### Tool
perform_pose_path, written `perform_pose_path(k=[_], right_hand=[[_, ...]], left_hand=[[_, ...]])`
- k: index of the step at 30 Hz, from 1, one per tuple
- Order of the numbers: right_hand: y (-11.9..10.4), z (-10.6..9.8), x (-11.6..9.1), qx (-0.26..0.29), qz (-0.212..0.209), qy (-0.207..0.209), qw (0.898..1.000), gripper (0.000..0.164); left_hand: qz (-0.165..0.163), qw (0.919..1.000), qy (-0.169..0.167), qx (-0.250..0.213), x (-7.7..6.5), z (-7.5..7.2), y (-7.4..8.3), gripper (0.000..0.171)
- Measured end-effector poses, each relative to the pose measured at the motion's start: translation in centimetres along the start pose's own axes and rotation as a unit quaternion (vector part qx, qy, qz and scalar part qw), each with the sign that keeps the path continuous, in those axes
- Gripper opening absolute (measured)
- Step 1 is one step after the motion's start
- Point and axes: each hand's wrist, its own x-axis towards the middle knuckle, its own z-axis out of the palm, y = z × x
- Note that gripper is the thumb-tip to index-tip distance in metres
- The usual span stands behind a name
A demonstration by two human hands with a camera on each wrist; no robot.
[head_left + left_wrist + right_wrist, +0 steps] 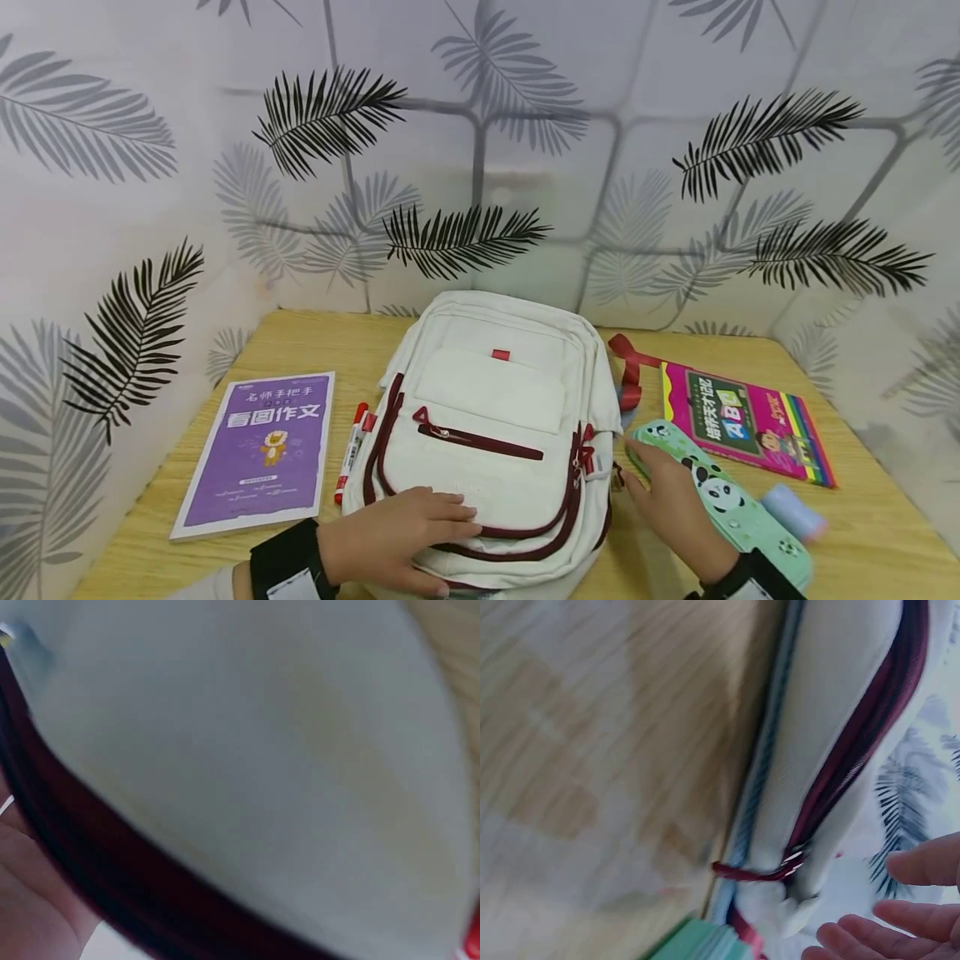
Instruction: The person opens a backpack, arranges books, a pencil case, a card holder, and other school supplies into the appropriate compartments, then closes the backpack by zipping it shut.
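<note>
A white backpack (487, 387) is lying front side up in the middle of the wooden worktop (337, 342), with its maroon zippers facing the person. The two hands are working well apart. The left hand (401, 533) is resting on the backpack's lower front, its fingers lying nearly straight across the white fabric; the left wrist view is showing part of the palm beside a maroon zipper edge. The right hand (667, 496) is hovering by the backpack's right side, near a dark red zipper pull (757, 873). Its fingers are extending loosely, with the thumb standing away from them, and they are gripping nothing.

A mint-green panda pencil case (723, 496) is lying at a slant beside the right hand, which is partly covering its edge. Behind the case, a pink ABC book (750, 421) is lying flat, and a small light-blue object (795, 510), too blurred to identify, is sitting just beside the case. On the other side, a red-and-white marker (351, 454) is lying along the backpack, and a purple book with a cartoon lion (277, 417) is lying farther left. A leaf-patterned curtain (480, 50) is hanging behind everything.
</note>
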Motion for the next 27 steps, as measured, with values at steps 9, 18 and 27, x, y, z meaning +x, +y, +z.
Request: perform_pose_path(k=[9, 18, 27], right_hand=[[1.7, 1.3, 1.1, 0.007, 0.026, -0.025, 0.999, 0.046], [2.3, 2.0, 2.3, 0.033, 0.052, -0.075, 0.995, 0.036], [2.3, 2.0, 2.8, 0.049, 0.052, -0.101, 0.992, 0.012]], left_hand=[[0.033, 0.9992, 0.007, 0.02, 0.5, 0.7, 0.7, 0.049], [0.038, 0.9987, 0.016, 0.029, 0.6, 1.0, 1.0, 0.042], [0.014, 0.9998, 0.006, 0.009, 0.7, 0.9, 1.4, 0.045]])
